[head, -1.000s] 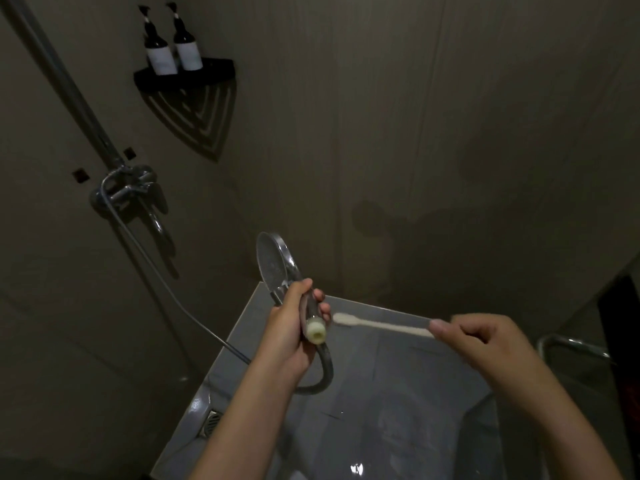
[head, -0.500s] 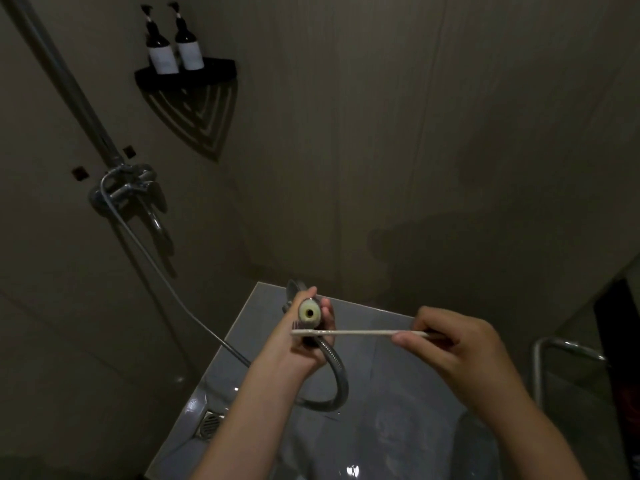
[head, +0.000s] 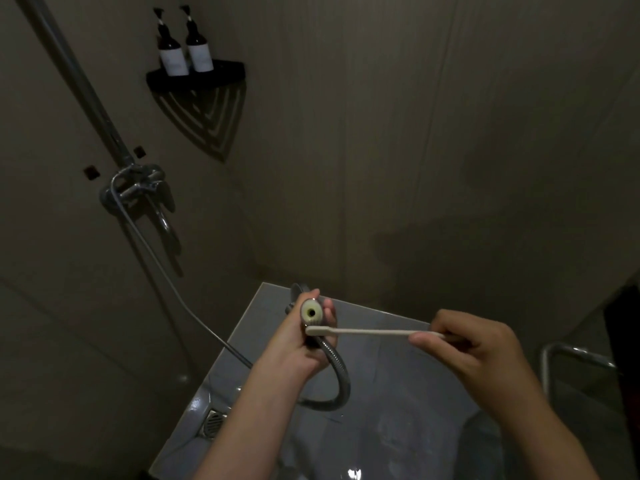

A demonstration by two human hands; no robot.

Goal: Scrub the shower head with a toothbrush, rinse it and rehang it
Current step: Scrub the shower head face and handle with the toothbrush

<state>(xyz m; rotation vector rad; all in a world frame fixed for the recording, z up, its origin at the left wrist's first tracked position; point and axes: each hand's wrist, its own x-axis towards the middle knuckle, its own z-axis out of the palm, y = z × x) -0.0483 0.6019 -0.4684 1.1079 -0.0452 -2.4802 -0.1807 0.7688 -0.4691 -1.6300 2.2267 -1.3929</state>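
Dim tiled walls (head: 381,133) meet in a corner and hem the grey floor (head: 398,375) on two sides; bare wall stands open above the hands and to their right. A riser pipe (head: 79,81) runs down the left wall to the mixer (head: 138,188), and the hose (head: 166,271) sweeps from there and loops under the left hand (head: 294,341). A chrome rail (head: 571,355) sits near the right edge. The left hand is wrapped around the shower head (head: 311,312), low and central, its cream end ring facing up. The right hand (head: 474,348), well apart, pinches the toothbrush (head: 374,331), whose bristle end touches the handle just below that ring.
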